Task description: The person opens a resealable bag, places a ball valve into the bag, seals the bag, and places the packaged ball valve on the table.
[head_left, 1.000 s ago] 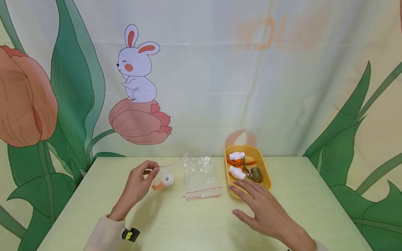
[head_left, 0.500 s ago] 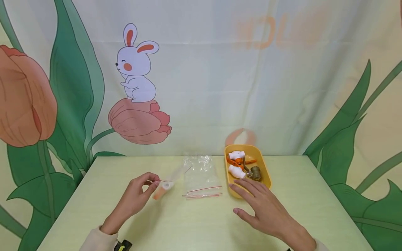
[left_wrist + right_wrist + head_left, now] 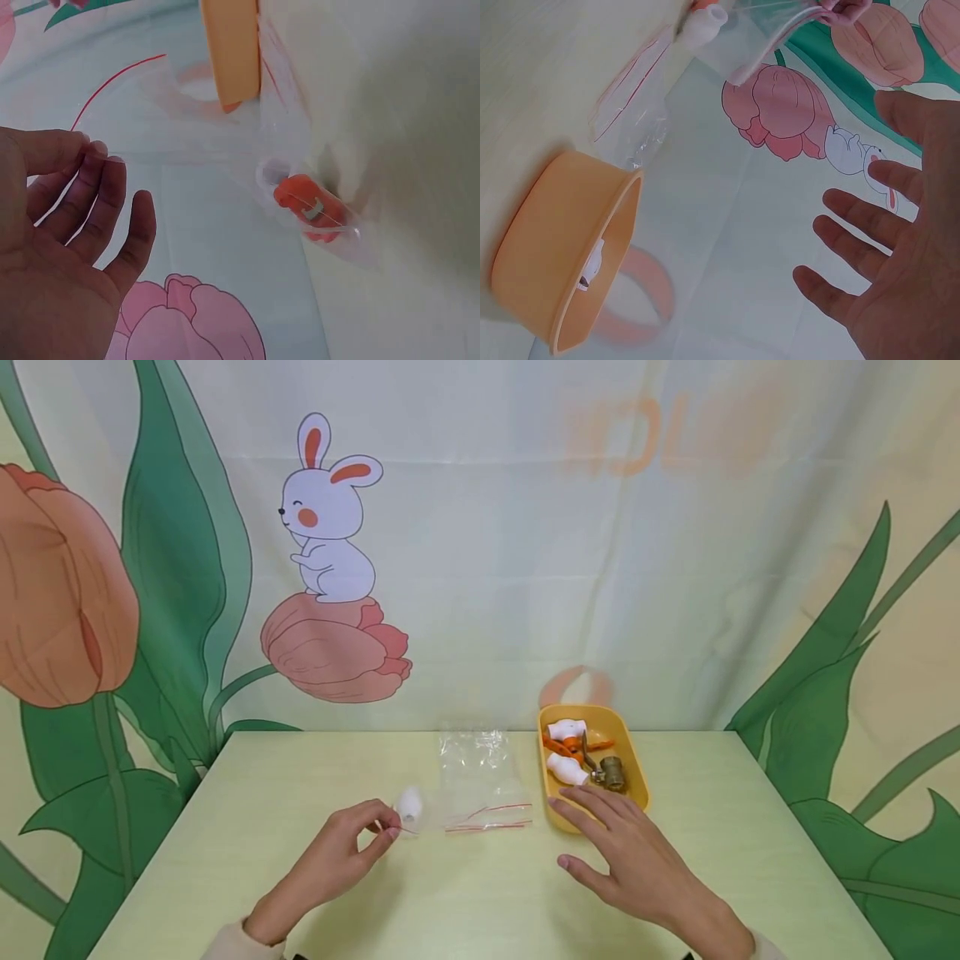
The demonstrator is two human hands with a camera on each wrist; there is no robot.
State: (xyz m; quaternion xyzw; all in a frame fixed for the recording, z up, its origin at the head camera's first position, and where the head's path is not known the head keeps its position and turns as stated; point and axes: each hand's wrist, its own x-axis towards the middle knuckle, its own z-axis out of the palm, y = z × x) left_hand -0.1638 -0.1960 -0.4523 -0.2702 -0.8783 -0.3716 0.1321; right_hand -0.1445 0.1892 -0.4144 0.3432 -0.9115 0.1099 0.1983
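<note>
Thumb and fingertips of my left hand [image 3: 341, 847] pinch the red-lined mouth of a clear zip bag [image 3: 172, 142]. Low in that bag sits a plastic ball valve [image 3: 311, 206] with a white body and an orange handle; from the head view mostly its white body shows. My right hand [image 3: 626, 860] is spread with relaxed fingers at the near edge of a yellow bin [image 3: 559, 232], holding nothing. Inside the bin are white valves [image 3: 567, 770] with orange handles and a dark metal valve [image 3: 612, 773].
More clear zip bags [image 3: 476, 768] with red seal lines lie flat between the hands, left of the bin. Behind the pale green table [image 3: 480, 902] hangs a printed curtain [image 3: 465, 568] with a rabbit and tulips.
My left hand has come lower, nearer and slightly right with the bag. The valve in it has turned, hiding the orange handle from the head view. The right hand stays put.
</note>
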